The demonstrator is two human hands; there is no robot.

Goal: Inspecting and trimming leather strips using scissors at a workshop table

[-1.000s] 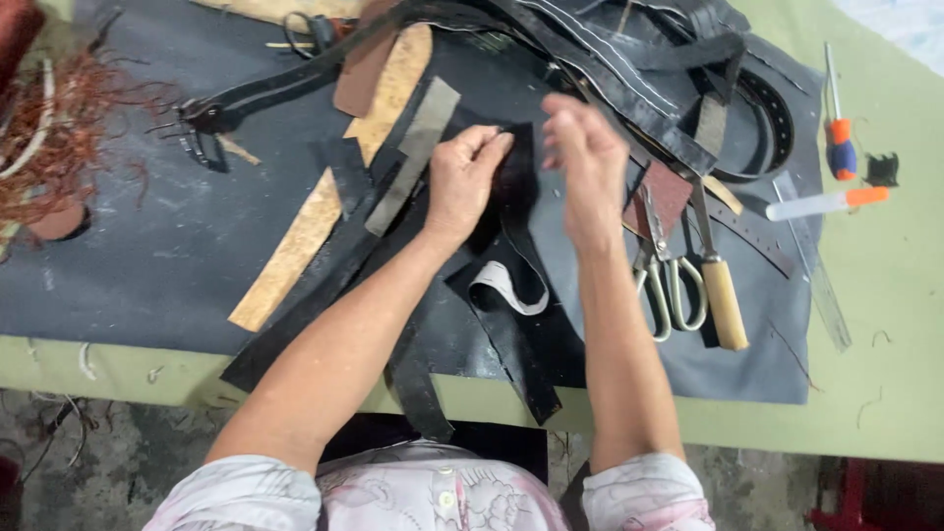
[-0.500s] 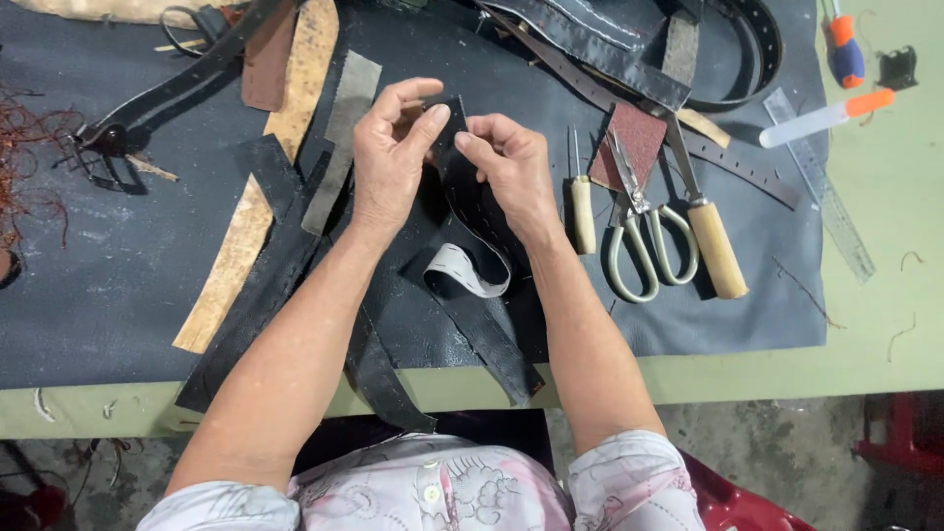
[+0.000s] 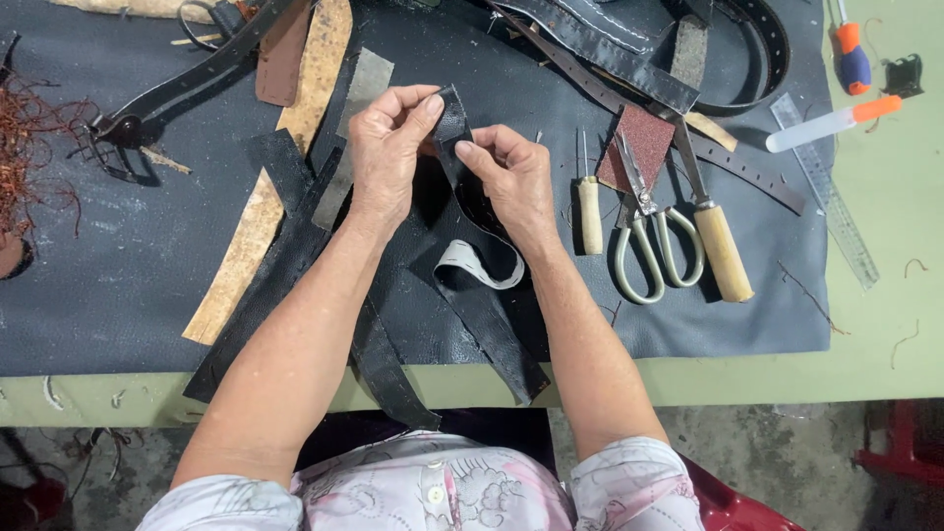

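Head view: both hands pinch one black leather strap above the counter.
We see the left hand (image 3: 385,157) and right hand (image 3: 511,177) with fingers closed on the narrow black leather strap (image 3: 454,123), over the dark grey leather sheet (image 3: 118,256); steel scissors (image 3: 651,236) lie just right.

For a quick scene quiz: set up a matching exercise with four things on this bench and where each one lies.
Things:
1. black strip
2. scissors
3. ruler
4. red threads

Places:
A. far left edge of the dark mat
B. pinched between both hands
C. on the green table, right of the mat
D. between two wooden-handled tools

Pairs: 1-B, 2-D, 3-C, 4-A. The left hand and right hand both hold the strip.
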